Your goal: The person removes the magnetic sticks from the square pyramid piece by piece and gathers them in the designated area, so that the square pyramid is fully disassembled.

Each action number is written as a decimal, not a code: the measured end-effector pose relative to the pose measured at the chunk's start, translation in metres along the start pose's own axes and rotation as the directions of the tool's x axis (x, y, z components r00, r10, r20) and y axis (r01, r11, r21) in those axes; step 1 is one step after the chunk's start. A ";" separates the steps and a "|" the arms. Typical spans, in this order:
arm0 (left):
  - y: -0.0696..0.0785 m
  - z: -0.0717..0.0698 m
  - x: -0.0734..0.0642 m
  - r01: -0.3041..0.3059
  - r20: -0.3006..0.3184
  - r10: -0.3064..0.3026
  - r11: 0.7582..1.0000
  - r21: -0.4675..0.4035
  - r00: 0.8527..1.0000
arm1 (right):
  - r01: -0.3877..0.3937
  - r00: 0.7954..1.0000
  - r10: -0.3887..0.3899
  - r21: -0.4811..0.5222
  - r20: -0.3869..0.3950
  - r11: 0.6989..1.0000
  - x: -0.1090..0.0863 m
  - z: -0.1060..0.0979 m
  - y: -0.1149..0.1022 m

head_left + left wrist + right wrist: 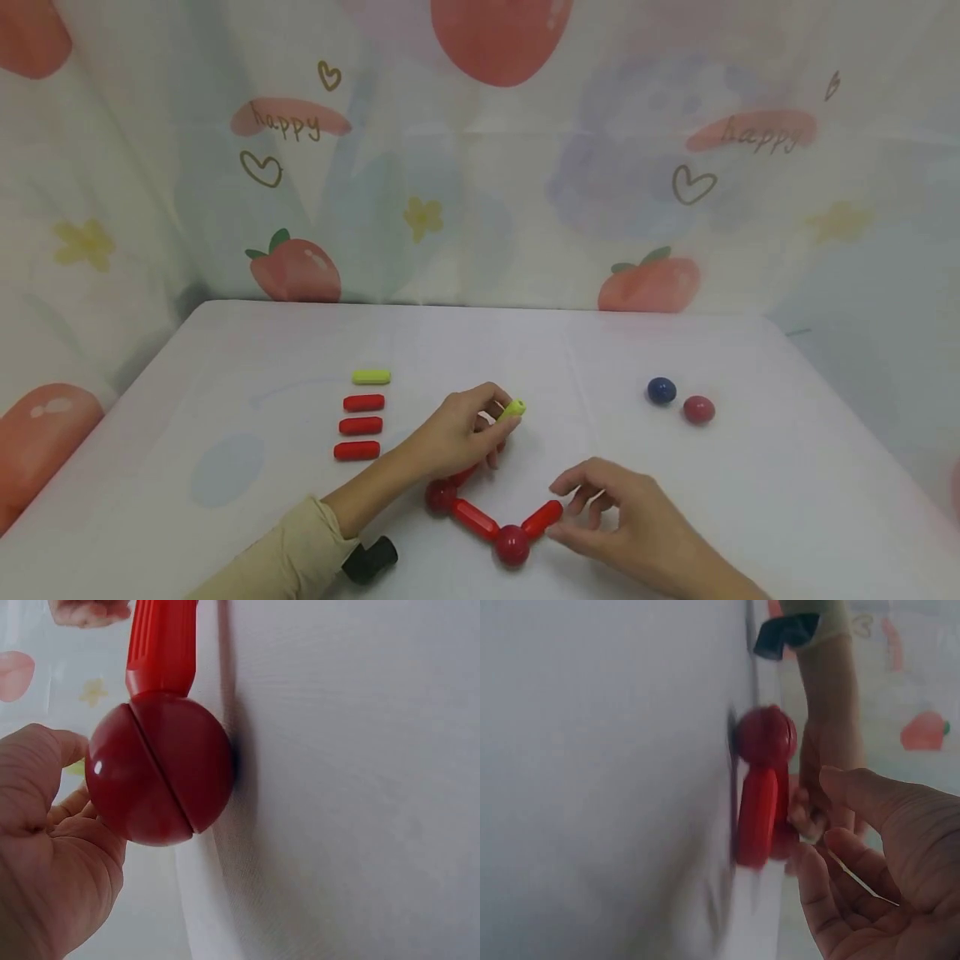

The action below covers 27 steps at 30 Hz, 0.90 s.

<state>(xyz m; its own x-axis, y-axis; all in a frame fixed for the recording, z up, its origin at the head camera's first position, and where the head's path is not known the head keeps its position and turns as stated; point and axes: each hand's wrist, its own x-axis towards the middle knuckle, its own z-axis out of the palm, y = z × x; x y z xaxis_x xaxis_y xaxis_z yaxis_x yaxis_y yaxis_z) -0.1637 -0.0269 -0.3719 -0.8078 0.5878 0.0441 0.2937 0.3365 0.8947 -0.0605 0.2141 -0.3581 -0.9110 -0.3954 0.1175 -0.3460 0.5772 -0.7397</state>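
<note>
In the head view my left hand point(463, 429) pinches a yellow-green rod point(514, 408) between thumb and fingers, above the table. Beneath that wrist lies a joined chain of red pieces: a dark red ball point(440, 497), a red rod point(475, 520), a second red ball point(512, 547) and another red rod point(542, 519). One more red rod point(462, 476) leaves the first ball, partly hidden by the left hand. My right hand point(630, 518), fingers loosely bent with nothing between them, is beside the chain's right end. In the left wrist view a red ball point(159, 769) hides part of the left hand.
To the left lie a yellow-green rod point(371, 377) and three red rods point(363, 403) in a column. A blue ball point(662, 391) and a red ball point(698, 409) are at the right. A black strap piece point(371, 560) is by the left sleeve. A patterned cloth point(480, 167) hangs behind the table.
</note>
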 end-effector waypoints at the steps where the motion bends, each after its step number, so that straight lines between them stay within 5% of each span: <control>1: -0.001 -0.001 0.000 0.005 -0.006 -0.005 1.000 -0.019 1.000 | 0.022 0.999 -0.024 0.033 0.048 0.999 0.001 0.006 -0.003; 5: -0.007 -0.004 0.000 0.016 -0.020 -0.018 0.995 -0.098 1.000 | 0.040 0.982 -0.061 0.114 0.180 0.993 0.007 0.024 -0.012; 10: -0.010 -0.010 -0.003 0.091 -0.016 -0.095 0.981 -0.174 0.995 | 0.093 0.970 -0.108 0.074 0.219 0.993 0.014 0.035 -0.014; 13: -0.011 -0.014 -0.005 0.130 -0.014 -0.134 0.978 -0.166 0.991 | 0.016 0.965 -0.021 0.021 0.262 1.000 0.014 0.032 -0.012; 17: -0.011 -0.020 -0.008 0.113 -0.023 -0.115 0.991 -0.073 0.993 | -0.128 0.939 0.135 -0.043 0.317 0.991 0.009 0.021 -0.007; 23: -0.006 -0.030 -0.016 0.029 -0.068 -0.022 0.994 0.107 0.997 | -0.122 0.947 0.145 -0.097 0.288 0.988 0.002 0.004 0.002; 27: -0.005 -0.035 -0.020 -0.020 -0.039 0.027 0.987 0.161 0.999 | -0.141 0.951 0.161 -0.094 0.265 0.986 0.002 -0.002 0.008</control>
<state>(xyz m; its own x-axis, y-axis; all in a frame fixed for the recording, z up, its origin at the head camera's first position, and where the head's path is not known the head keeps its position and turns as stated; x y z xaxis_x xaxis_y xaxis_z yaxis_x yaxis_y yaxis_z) -0.1675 -0.0662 -0.3617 -0.8191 0.5672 0.0857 0.3886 0.4387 0.8102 -0.0656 0.2194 -0.3623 -0.8620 -0.4726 -0.1832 -0.2339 0.6914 -0.6835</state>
